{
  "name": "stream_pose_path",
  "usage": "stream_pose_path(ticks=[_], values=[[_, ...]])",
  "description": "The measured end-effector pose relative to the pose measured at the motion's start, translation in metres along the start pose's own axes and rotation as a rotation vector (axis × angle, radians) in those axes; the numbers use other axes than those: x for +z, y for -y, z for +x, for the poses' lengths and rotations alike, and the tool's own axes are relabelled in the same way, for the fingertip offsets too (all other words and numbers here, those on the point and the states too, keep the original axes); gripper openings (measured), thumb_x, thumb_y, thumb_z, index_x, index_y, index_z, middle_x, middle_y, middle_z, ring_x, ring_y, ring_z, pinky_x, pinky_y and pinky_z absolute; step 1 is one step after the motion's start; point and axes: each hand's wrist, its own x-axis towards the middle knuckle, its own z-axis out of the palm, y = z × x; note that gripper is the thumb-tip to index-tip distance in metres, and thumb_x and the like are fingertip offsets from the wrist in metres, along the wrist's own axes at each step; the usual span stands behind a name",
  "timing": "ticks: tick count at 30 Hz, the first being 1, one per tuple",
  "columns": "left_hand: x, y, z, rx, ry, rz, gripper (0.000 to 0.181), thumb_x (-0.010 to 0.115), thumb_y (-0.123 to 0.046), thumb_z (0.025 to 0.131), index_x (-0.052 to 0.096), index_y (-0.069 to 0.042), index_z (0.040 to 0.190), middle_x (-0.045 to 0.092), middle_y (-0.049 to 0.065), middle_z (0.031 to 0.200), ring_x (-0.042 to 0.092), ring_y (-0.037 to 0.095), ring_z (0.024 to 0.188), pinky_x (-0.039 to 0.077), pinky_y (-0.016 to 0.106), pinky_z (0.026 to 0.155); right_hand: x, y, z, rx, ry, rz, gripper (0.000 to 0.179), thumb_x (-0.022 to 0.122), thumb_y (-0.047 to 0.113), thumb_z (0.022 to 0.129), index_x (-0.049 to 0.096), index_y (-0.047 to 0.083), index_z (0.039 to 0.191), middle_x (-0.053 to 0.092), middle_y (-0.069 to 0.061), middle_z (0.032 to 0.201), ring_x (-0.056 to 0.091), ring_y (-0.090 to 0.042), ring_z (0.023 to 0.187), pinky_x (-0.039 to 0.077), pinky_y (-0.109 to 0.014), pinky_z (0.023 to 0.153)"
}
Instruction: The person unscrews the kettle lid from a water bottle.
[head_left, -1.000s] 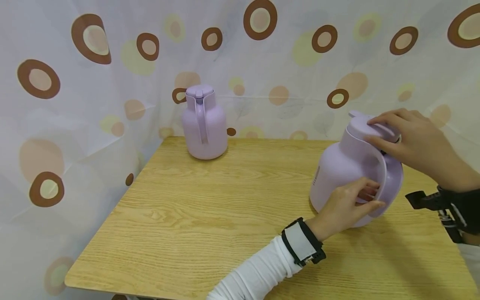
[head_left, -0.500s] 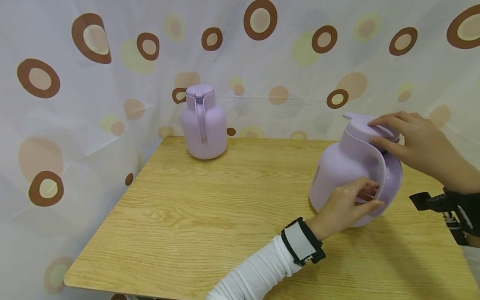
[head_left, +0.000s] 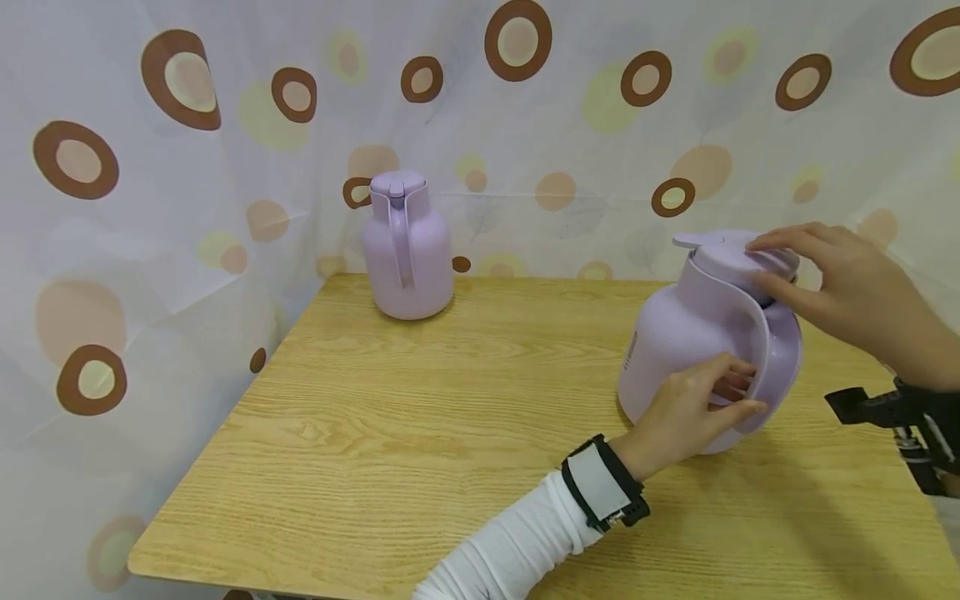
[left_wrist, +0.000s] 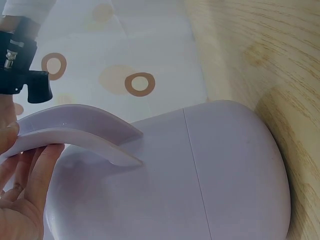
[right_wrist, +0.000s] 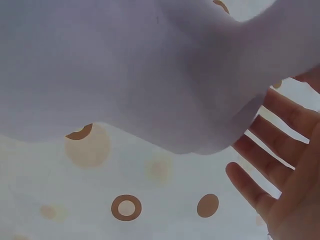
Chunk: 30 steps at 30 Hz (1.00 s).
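Observation:
A lilac insulated jug (head_left: 667, 342) stands at the right of the wooden table, its handle (head_left: 762, 367) toward the front right. My left hand (head_left: 693, 408) holds this handle, with fingers hooked inside the loop and thumb on the outer side. In the left wrist view, those fingers (left_wrist: 42, 172) lie against the inner face of the handle. On top, my right hand (head_left: 862, 287) grips the round lid (head_left: 731, 254) between thumb and fingers. The lid's flat tab points left and sits above the jug's neck. The spout is hidden from the head view.
A second lilac jug (head_left: 408, 258) stands at the table's back left, lid on and handle facing me. The wooden table (head_left: 360, 442) ends at a rounded front left corner. White curtains (head_left: 555, 142) with brown rings hang behind and to the left.
The lid has turned on the jug, its tab swinging left and toward me. My right hand has shifted slightly right and down with it. The left hand stays on the handle.

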Motion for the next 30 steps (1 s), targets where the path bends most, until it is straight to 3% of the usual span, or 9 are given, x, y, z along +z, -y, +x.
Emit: stream_pose_path(ticks=[4, 11, 21, 26, 30], values=[[0.0, 0.0, 0.0, 0.003, -0.002, -0.007, 0.032, 0.066, -0.014, 0.085, 0.053, -0.002, 0.112, 0.063, 0.004, 0.103, 0.057, -0.004, 0.089, 0.039, 0.002, 0.073, 0.004, 0.006, 0.007, 0.031, -0.03, -0.068, 0.035, 0.072, 0.026, 0.08, 0.063, 0.002, 0.104, 0.058, -0.021, 0.106, 0.048, -0.042, 0.099, 0.038, -0.055, 0.074], [0.0, 0.001, 0.001, 0.0, 0.003, -0.008, 0.032, 0.065, -0.014, 0.086, 0.053, -0.002, 0.113, 0.062, 0.004, 0.105, 0.057, -0.004, 0.09, 0.039, 0.002, 0.074, 0.009, 0.008, 0.012, 0.02, -0.046, -0.155, 0.04, 0.076, 0.027, 0.074, 0.064, -0.001, 0.1, 0.057, -0.025, 0.102, 0.049, -0.043, 0.094, 0.038, -0.058, 0.076], [0.001, 0.001, 0.0, -0.006, 0.002, -0.009, 0.031, 0.066, -0.015, 0.086, 0.053, -0.003, 0.112, 0.063, 0.004, 0.103, 0.057, -0.004, 0.089, 0.039, 0.002, 0.074, 0.001, 0.003, 0.002, 0.027, -0.007, -0.019, 0.03, 0.071, 0.021, 0.082, 0.062, 0.005, 0.105, 0.057, -0.019, 0.107, 0.046, -0.044, 0.1, 0.035, -0.056, 0.074], [0.0, 0.001, 0.0, -0.013, 0.008, -0.014, 0.032, 0.065, -0.015, 0.086, 0.053, -0.003, 0.113, 0.063, 0.004, 0.103, 0.057, -0.004, 0.089, 0.039, 0.003, 0.074, -0.001, -0.001, -0.002, -0.022, -0.007, 0.001, 0.025, 0.068, 0.009, 0.083, 0.062, 0.003, 0.107, 0.056, -0.022, 0.108, 0.047, -0.044, 0.099, 0.035, -0.054, 0.073], [0.0, 0.001, 0.0, -0.007, 0.007, -0.022, 0.031, 0.065, -0.014, 0.086, 0.053, -0.002, 0.112, 0.063, 0.005, 0.103, 0.056, -0.005, 0.089, 0.039, 0.003, 0.074, -0.003, -0.001, -0.003, -0.008, 0.003, 0.005, 0.026, 0.069, 0.006, 0.081, 0.062, 0.003, 0.106, 0.055, -0.023, 0.11, 0.047, -0.044, 0.099, 0.036, -0.053, 0.071]])
